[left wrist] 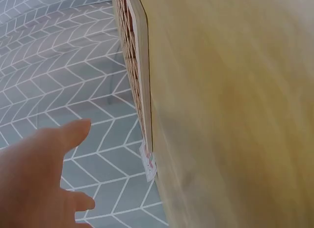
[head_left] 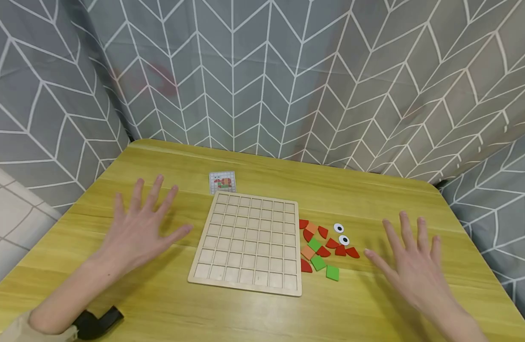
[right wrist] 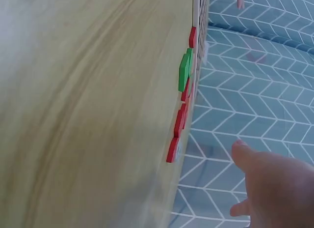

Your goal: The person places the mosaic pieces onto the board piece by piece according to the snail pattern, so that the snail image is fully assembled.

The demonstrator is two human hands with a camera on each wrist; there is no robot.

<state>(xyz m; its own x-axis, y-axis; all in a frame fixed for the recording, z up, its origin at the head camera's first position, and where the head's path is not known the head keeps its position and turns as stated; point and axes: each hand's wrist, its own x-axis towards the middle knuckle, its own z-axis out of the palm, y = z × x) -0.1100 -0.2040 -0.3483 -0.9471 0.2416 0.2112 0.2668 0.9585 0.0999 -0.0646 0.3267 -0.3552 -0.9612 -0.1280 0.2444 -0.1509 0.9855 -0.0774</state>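
Observation:
A wooden grid board [head_left: 249, 242] with square recesses lies on the table. My left hand [head_left: 138, 230] hovers to its left, fingers spread, holding nothing; the left wrist view shows its thumb [left wrist: 73, 134] apart from the board's edge [left wrist: 143, 75]. To the right of the board lie loose flat pieces: red quarter-rounds [head_left: 352, 252], green squares [head_left: 332, 272], orange squares [head_left: 307, 252] and two white eye discs [head_left: 344, 240]. Beyond them my right hand [head_left: 418, 270] is spread and empty, its thumb near the rightmost red piece. In the right wrist view, green pieces [right wrist: 184, 71] show edge-on.
A small picture card [head_left: 222, 182] with a coloured pattern on a grid lies behind the board's far left corner. Near the left forearm is a black object [head_left: 98, 323]. Grey curtains [head_left: 262, 80] with white zigzag lines surround the wooden table [head_left: 160, 304].

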